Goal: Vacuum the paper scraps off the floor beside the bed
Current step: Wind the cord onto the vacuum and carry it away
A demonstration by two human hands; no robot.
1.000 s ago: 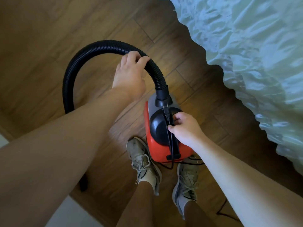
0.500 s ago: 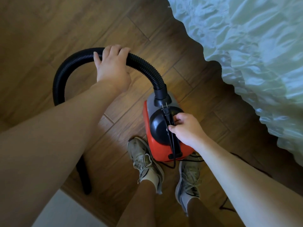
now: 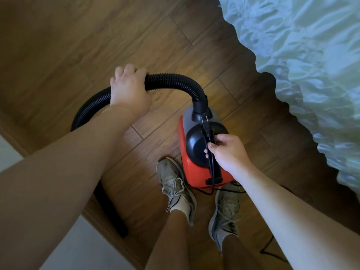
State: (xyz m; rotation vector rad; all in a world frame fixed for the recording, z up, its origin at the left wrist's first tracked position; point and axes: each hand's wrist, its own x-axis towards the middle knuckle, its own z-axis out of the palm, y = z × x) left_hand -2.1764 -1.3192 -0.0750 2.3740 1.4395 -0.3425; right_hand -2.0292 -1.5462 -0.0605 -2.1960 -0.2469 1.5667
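Note:
A small red and black canister vacuum (image 3: 194,172) hangs above the wooden floor (image 3: 78,45), just in front of my feet. My right hand (image 3: 226,152) grips its black top handle together with the power cord and plug. A black ribbed hose (image 3: 179,84) arcs up from the vacuum's front and curves left. My left hand (image 3: 128,88) grips the hose near the top of the arc. The hose runs down behind my left forearm to a black nozzle tube (image 3: 113,213) near the floor. No paper scraps show in view.
The bed (image 3: 302,55), covered in pale crumpled bedding, fills the upper right. My two feet in light sneakers (image 3: 179,191) stand on the floor below the vacuum. A black cord (image 3: 266,248) trails behind my right leg. A white surface (image 3: 81,248) lies at lower left.
My left hand has slid along the hose away from the vacuum, toward the left, and the arc has flattened. My right hand keeps its hold on the handle.

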